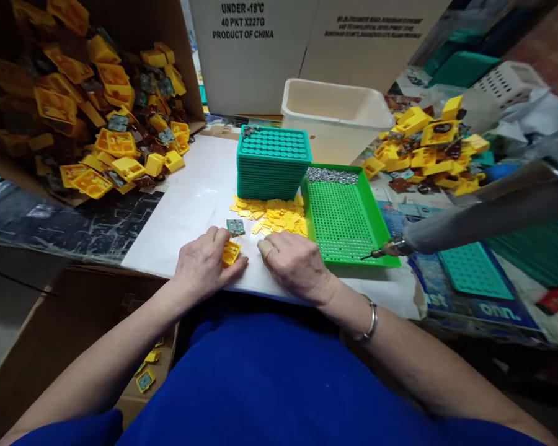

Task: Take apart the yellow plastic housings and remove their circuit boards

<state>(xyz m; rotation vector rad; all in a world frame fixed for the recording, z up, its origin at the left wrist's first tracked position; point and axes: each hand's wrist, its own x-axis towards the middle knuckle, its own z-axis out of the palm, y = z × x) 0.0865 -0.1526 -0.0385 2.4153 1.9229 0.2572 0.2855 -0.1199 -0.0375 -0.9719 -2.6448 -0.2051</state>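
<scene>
My left hand [204,259] is closed around a small yellow plastic housing [231,253] at the front of the white work surface. Just beyond it lies a small grey-green circuit board [235,227], with what looks like a thin wire running toward the housing. My right hand [292,262] rests to the right with its fingers curled together; whatever they hold, if anything, is hidden. A pile of flat yellow pieces [281,218] lies beyond both hands. To the right of my right hand is a bright green perforated tray [339,214] with small silvery screws heaped at its far end.
Stacked teal trays [274,162] stand behind the yellow pieces, before a white bin [335,118]. An electric screwdriver [428,235] juts over the green tray from the right. A cardboard box [193,74] of yellow housings fills the left; more housings [428,148] heap at right.
</scene>
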